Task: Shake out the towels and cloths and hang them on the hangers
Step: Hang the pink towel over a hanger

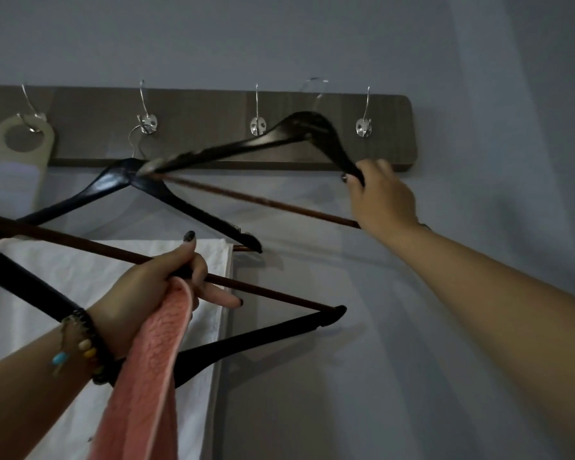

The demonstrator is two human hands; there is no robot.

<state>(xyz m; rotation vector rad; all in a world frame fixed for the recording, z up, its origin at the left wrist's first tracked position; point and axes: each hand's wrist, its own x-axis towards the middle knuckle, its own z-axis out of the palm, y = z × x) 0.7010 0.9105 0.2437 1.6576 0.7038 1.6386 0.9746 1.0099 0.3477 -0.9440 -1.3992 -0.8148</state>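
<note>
2 hands raised, left hand (153,287) gripping pink towel (146,376), right hand (379,197) gripping hanger (263,141)

The rack board (196,127) across the upper frame looks like grey-brown wood with a matt, faintly grained face. Its hooks (363,126) are thin polished metal that catches light. The hangers (193,207) at centre are dark wood with a glossy lacquer; their crossbars (266,290) are reddish-brown wood, smoother and duller. The pink towel (150,370) at lower centre is nubbly terry cloth. The white cloth (63,293) at lower left is a flatter, matt weave. The wall (445,44) is smooth, matt paint.
</note>
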